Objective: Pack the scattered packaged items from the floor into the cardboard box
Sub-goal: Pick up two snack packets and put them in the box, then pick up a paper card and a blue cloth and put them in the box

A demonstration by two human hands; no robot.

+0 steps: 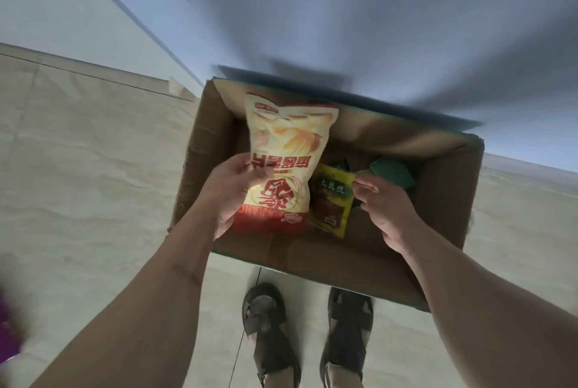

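Cardboard box [369, 268] sits open at frame centre on the pale tiled floor [93, 168], far edge against a wall; brown inside, green trim on the rim. Left hand [233, 197] grips a big chip bag [283, 153], thumb curled over its front; bag is cream-yellow with a red bottom band, red lettering and a chip photo, held upright over the box's left half. Right hand [381, 203] pinches the edge of a small yellow packet [333, 200] with a dark brown panel, just right of the chip bag, over the box. Green packet [392, 172] lies inside, upper right of the hand. Two sandalled feet [306, 340] at bottom centre. Blurred purple thing [7, 334] at lower left edge.
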